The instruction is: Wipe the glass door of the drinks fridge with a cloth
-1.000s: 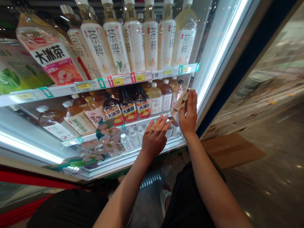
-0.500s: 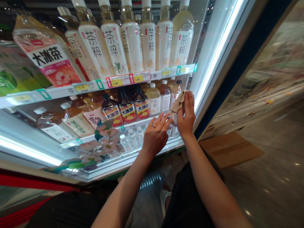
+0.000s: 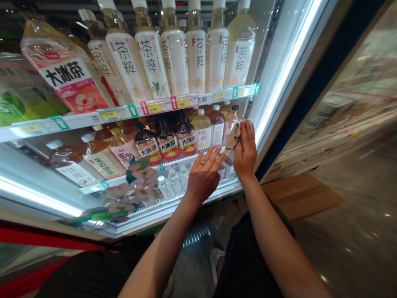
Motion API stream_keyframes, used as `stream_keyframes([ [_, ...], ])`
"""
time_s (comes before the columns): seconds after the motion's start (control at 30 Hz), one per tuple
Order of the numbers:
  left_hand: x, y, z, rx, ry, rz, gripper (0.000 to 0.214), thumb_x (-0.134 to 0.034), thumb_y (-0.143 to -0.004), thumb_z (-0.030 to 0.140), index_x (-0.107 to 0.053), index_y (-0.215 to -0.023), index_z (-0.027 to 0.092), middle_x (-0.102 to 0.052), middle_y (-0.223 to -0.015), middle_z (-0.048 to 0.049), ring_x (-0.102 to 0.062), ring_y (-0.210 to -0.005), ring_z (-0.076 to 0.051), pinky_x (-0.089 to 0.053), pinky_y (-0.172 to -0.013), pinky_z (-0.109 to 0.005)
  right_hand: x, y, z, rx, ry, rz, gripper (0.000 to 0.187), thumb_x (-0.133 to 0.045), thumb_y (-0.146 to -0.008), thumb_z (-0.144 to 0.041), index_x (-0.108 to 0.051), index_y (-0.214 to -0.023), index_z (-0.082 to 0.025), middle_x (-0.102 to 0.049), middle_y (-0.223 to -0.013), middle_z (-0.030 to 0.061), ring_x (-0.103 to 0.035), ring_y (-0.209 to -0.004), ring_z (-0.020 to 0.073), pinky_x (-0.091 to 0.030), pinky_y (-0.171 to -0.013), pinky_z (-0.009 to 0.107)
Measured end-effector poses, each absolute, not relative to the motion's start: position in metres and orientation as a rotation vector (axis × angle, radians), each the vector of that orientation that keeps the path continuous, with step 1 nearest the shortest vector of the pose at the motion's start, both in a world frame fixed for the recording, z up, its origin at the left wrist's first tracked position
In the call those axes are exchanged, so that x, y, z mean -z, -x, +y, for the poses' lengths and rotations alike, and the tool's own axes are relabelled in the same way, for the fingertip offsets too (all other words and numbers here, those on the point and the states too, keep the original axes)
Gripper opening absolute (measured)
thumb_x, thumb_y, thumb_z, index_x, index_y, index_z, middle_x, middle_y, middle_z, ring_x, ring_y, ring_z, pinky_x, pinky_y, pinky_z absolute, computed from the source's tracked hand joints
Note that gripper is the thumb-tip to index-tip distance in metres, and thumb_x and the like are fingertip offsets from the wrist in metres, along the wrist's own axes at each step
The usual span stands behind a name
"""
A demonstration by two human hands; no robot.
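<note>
My right hand [image 3: 247, 151] is pressed against the glass front of a lit drinks fridge, its fingers long and close together. Beneath its fingers and thumb is a crumpled beige cloth [image 3: 233, 140], which could also be paper. My left hand [image 3: 204, 171] lies flat on the glass just left of it, fingers outstretched and a ring on one of them. Its fingertips come close to the cloth's lower edge. A pink-and-green flower decal [image 3: 142, 176] sticks to the glass farther left. Part of the cloth is hidden by my right hand.
Large tea bottles [image 3: 149, 66] stand on the upper shelf behind the glass, with smaller dark-labelled bottles [image 3: 169, 140] below and clear bottles [image 3: 166, 187] at the bottom. A blue-edged frame [image 3: 297, 93] borders the right side. Flattened cardboard [image 3: 304, 194] lies on the floor.
My right hand has shifted very slightly right and down in view, and the cloth under it looks more bunched. The left hand stays nearly in place on the glass.
</note>
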State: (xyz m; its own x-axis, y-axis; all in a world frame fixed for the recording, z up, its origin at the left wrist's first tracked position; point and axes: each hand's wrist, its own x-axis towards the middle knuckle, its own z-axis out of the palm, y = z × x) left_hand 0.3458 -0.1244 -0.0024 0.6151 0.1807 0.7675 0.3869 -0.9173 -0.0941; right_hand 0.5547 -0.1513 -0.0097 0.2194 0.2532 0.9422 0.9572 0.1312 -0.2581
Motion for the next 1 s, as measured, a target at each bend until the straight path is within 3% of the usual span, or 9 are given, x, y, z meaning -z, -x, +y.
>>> stream_keyframes([
  [0.3,-0.005,-0.344,-0.125,1.056,2.603,-0.522,0.064,-0.055,-0.096,0.011,-0.060,-0.159,0.019,-0.055,-0.168,-0.0070,-0.048,-0.161,-0.024,-0.040,-0.134,-0.044,0.005,-0.566,-0.159,0.728,1.396,-1.163,0.062,-0.033,-0.111,-0.035,-0.041,-0.172,-0.033,-0.045,-0.177,0.0037,-0.039,-0.166,0.0294,-0.033,-0.137,0.060],
  [0.47,-0.004,-0.346,-0.126,1.064,2.611,-0.497,0.066,-0.055,-0.095,0.010,-0.059,-0.160,0.018,-0.054,-0.170,-0.0073,-0.047,-0.162,-0.024,-0.038,-0.135,-0.045,0.002,-0.569,-0.158,0.720,1.429,-1.228,0.065,-0.034,-0.111,-0.037,-0.033,-0.175,-0.034,-0.038,-0.181,0.0018,-0.032,-0.169,0.0282,-0.032,-0.137,0.062],
  [0.67,-0.001,-0.350,-0.126,1.096,2.603,-0.464,0.065,-0.055,-0.093,0.008,-0.061,-0.157,0.018,-0.055,-0.169,-0.0076,-0.047,-0.161,-0.023,-0.038,-0.135,-0.043,0.003,-0.562,-0.159,0.780,1.387,-1.241,0.065,-0.034,-0.111,-0.032,-0.031,-0.176,-0.037,-0.038,-0.181,0.0011,-0.035,-0.168,0.0288,-0.033,-0.136,0.062],
  [0.8,0.001,-0.353,-0.123,1.116,2.602,-0.446,0.064,-0.055,-0.093,0.008,-0.062,-0.156,0.017,-0.055,-0.169,-0.0077,-0.046,-0.162,-0.023,-0.037,-0.136,-0.043,-0.003,-0.557,-0.160,0.792,1.393,-1.388,0.068,-0.036,-0.111,-0.032,-0.025,-0.177,-0.038,-0.034,-0.183,0.0007,-0.028,-0.171,0.0289,-0.031,-0.137,0.061],
  [1.0,-0.003,-0.358,-0.124,1.106,2.604,-0.420,0.064,-0.054,-0.095,0.007,-0.061,-0.157,0.017,-0.054,-0.169,-0.0064,-0.045,-0.162,-0.022,-0.036,-0.137,-0.043,-0.001,-0.577,-0.156,0.808,1.439,-1.266,0.068,-0.034,-0.112,-0.042,-0.021,-0.178,-0.036,-0.031,-0.184,0.0022,-0.019,-0.173,0.0332,-0.024,-0.137,0.071],
])
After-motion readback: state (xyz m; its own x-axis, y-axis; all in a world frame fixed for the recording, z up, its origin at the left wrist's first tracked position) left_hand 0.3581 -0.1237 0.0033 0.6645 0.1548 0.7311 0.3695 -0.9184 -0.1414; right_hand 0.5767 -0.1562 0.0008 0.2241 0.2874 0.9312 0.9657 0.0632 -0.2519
